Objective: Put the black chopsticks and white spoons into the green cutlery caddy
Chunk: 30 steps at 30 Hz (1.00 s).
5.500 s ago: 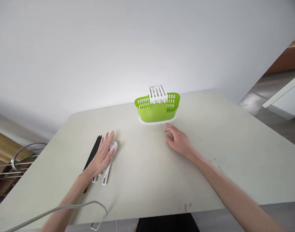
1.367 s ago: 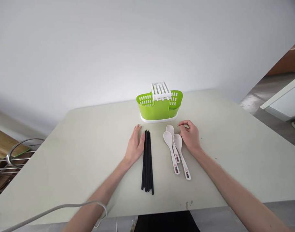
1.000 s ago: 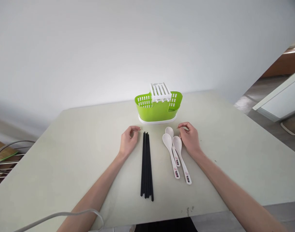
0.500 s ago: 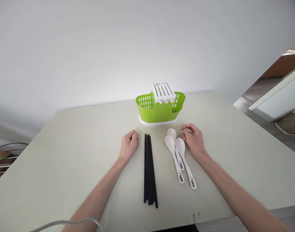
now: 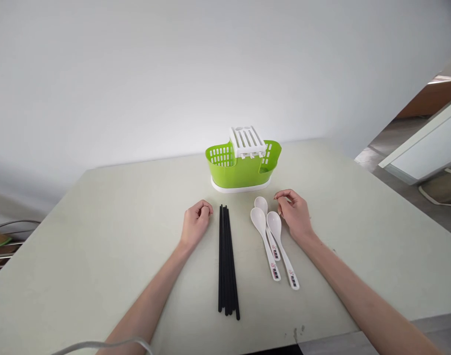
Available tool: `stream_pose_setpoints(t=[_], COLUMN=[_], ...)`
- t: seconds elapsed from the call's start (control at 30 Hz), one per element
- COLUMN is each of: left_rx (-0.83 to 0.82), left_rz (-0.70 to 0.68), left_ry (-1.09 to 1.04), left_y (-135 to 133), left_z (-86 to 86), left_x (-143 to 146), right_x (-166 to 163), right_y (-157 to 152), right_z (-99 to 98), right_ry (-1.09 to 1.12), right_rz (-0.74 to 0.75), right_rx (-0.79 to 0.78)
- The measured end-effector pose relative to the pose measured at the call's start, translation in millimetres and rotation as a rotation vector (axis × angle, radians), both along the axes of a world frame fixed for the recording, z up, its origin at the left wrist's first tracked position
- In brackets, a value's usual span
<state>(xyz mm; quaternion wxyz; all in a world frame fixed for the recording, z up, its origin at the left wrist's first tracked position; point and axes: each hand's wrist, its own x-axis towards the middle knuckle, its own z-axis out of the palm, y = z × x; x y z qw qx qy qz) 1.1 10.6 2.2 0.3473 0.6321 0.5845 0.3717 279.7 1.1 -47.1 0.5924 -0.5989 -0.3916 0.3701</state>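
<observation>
My left hand (image 5: 197, 222) rests on the table as a loose fist, with nothing visible in it, just left of a bundle of black chopsticks (image 5: 227, 264). The several chopsticks lie lengthwise, their far ends close to my knuckles. To the right of three white spoons (image 5: 283, 246) lies my right hand (image 5: 295, 212), half curled, a gap between thumb and forefinger, holding nothing. The spoons overlap, bowls away from me. Behind them stands a green cutlery basket (image 5: 244, 172) with a white slotted top (image 5: 248, 140) and a white base.
The pale table (image 5: 136, 207) meets a white wall (image 5: 173, 84) at its back edge. A grey cable (image 5: 99, 344) crosses over my left forearm at the bottom. A metal rack (image 5: 9, 244) stands beyond the left edge. Past the right side is a white panel (image 5: 425, 148).
The view has shifted slightly, so everything sits a little further left. Both hands, the chopsticks, the spoons and the basket keep their places on the table.
</observation>
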Motion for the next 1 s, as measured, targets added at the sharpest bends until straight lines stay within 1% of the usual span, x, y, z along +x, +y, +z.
stream_pose_setpoints(t=[0.43, 0.67, 1.0], left_rx=[-0.001, 0.001, 0.001], left_rz=[-0.012, -0.014, -0.023], left_ry=[0.027, 0.03, 0.029], left_y=[-1.9, -1.2, -1.0], left_z=[3.5, 1.6, 0.7], left_x=[1.5, 1.1, 0.5], right_x=[-0.3, 0.2, -0.9], right_y=[-0.4, -0.4, -1.2], right_z=[1.2, 0.0, 1.8], right_ry=[-0.002, -0.031, -0.013], right_rz=[0.006, 0.011, 0.011], right_rx=[-0.003, 0.0, -0.004])
